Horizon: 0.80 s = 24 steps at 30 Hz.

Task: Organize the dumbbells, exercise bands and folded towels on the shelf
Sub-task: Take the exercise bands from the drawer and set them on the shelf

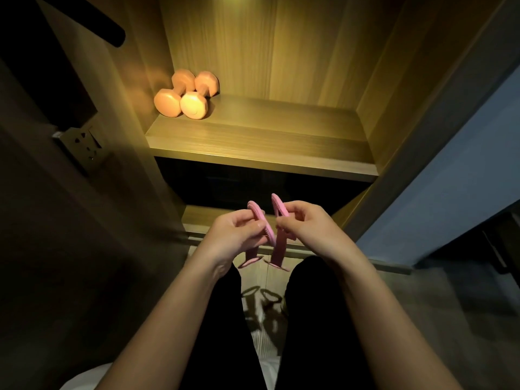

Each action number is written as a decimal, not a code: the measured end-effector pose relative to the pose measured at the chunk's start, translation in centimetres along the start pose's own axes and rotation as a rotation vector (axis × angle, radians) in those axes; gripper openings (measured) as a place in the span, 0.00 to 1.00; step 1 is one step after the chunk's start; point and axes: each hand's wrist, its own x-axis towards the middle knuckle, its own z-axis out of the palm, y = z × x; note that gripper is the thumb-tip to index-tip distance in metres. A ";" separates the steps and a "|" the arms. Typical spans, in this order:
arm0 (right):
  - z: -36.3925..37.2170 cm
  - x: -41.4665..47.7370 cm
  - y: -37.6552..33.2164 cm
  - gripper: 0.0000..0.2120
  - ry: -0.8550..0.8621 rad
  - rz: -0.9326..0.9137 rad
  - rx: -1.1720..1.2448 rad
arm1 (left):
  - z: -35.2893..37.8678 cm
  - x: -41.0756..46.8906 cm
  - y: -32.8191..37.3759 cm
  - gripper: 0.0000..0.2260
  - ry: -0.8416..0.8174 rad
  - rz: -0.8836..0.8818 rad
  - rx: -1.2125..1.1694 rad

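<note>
Two pink dumbbells (186,94) lie side by side in the back left corner of the lit wooden shelf (261,149). In front of and below the shelf, my left hand (237,231) and my right hand (302,222) are both shut on a pink exercise band (279,249). Each hand pinches one looped end of the band. Its lower parts hang down between my wrists, above my knees. No folded towel is clearly in view.
A lower shelf board (197,218) sits just behind my hands. Dark cabinet walls stand at the left (84,192) and right, with a blue wall (450,170) further right. My black-clad legs (309,319) and something white (84,375) are below.
</note>
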 end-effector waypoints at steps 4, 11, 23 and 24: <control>0.0 0.0 0.7 0.18 -0.010 -0.062 0.011 | 0.3 -0.2 -0.3 0.06 -0.019 0.043 -0.001; 1.0 -0.7 0.7 0.07 0.089 -0.100 0.175 | 0.6 -0.1 -1.1 0.05 0.175 0.234 0.203; 1.5 -1.5 1.0 0.11 0.048 -0.215 0.253 | 1.0 -0.3 -1.6 0.07 0.255 0.288 0.112; 1.5 -1.6 1.1 0.10 0.066 -0.230 0.239 | 0.8 -0.2 -1.7 0.09 0.282 0.305 0.174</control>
